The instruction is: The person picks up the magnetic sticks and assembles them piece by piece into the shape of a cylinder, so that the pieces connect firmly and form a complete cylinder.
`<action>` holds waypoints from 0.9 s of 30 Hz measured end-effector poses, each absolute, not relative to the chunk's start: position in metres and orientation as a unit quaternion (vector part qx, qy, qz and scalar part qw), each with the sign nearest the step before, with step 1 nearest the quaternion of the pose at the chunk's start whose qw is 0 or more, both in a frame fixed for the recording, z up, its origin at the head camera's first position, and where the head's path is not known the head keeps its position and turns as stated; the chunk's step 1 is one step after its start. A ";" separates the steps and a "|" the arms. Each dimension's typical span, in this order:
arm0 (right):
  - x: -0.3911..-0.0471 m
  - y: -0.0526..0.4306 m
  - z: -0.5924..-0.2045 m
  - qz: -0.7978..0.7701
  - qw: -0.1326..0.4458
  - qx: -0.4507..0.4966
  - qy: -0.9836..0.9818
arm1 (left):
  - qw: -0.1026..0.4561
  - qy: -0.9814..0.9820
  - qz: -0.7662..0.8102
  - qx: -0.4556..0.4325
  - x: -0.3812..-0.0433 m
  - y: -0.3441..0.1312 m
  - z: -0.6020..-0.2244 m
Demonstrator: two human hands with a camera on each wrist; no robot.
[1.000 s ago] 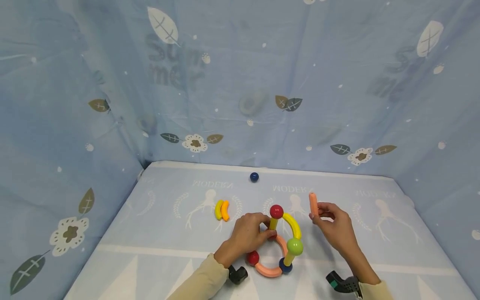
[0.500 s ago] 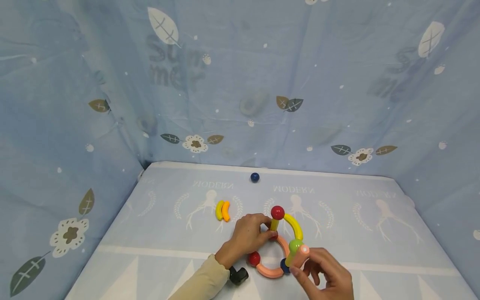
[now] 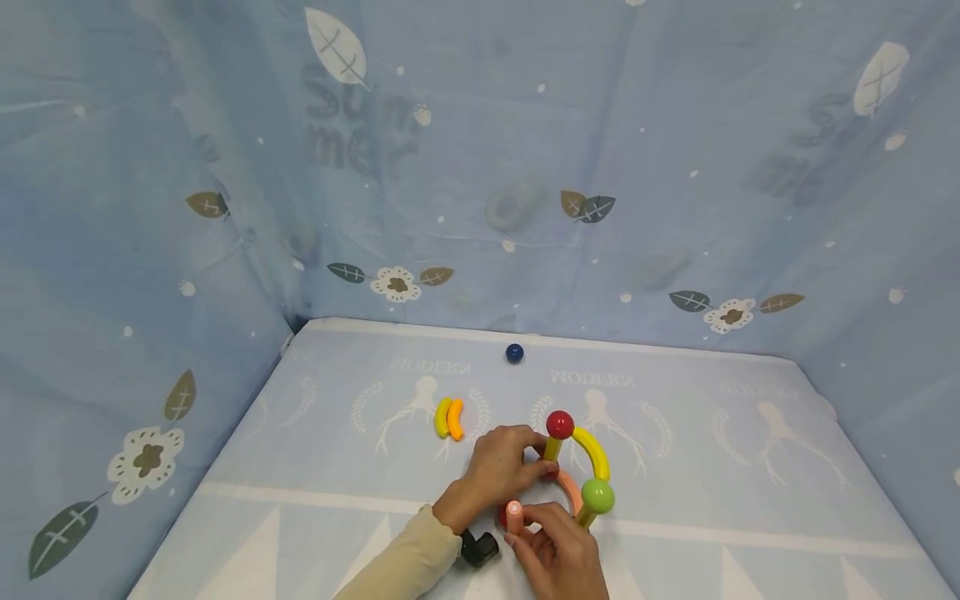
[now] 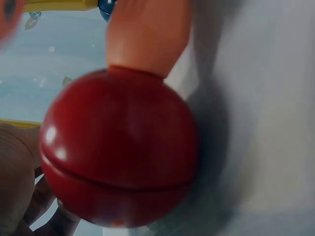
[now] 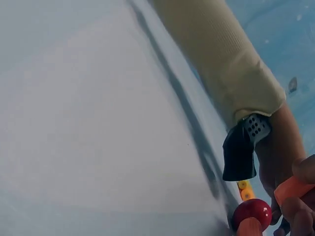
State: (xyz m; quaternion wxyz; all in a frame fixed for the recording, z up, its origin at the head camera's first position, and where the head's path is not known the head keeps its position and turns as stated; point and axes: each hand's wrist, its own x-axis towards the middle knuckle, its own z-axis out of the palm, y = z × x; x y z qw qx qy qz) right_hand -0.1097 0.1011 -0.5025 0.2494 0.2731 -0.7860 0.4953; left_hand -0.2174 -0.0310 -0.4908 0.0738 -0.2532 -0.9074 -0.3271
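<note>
A toy frame of balls and rods stands on the table. My left hand grips it low at the far left corner, around a red ball mostly hidden by the fingers. From that corner a short yellow rod rises to a red ball. A green ball tops another yellow upright. A yellow curved rod and a salmon curved rod show behind. My right hand pinches a salmon rod upright, overlapping the near-left red ball. The right hand hides the frame's near side.
A yellow-green curved rod and an orange one lie side by side, left of the frame. A dark blue ball sits near the table's back edge. Patterned blue cloth walls the table behind and at both sides.
My right hand has brought the salmon rod from the right of the frame, past the green ball, to the near-left red ball. The left hand keeps its grip in place.
</note>
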 end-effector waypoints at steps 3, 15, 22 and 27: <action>-0.116 0.099 -0.504 0.488 0.262 0.270 -0.788 | 0.068 -0.909 -0.329 -0.249 -0.217 -0.030 -0.490; -0.119 0.093 -0.506 0.450 0.279 0.236 -0.815 | 0.065 -0.912 -0.325 -0.244 -0.217 -0.031 -0.489; -0.119 0.092 -0.507 0.440 0.271 0.223 -0.827 | 0.062 -0.911 -0.327 -0.244 -0.218 -0.032 -0.490; -0.119 0.092 -0.511 0.441 0.289 0.235 -0.817 | 0.075 -0.908 -0.328 -0.251 -0.217 -0.032 -0.490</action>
